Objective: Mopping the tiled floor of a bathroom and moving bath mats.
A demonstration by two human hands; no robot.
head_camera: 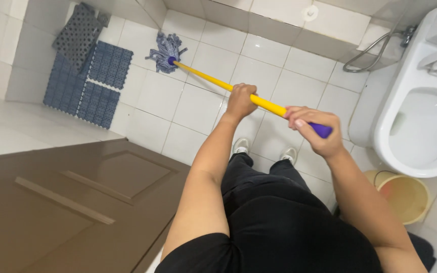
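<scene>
A mop with a yellow handle [203, 76] and a purple end cap slants across the white tiled floor. Its blue-grey string head [166, 51] rests on the tiles near the far wall. My left hand [241, 99] is wrapped around the middle of the yellow handle. My right hand [313, 129] grips the upper end, just below the purple cap. My shoes [240, 145] stand on the tiles under the handle.
A white toilet [421, 121] stands at the right, with a yellow bucket [405, 194] below it. Blue perforated floor mats [89, 81] lie at the far left, one grey mat leaning on the wall. A brown door [67, 202] fills the lower left.
</scene>
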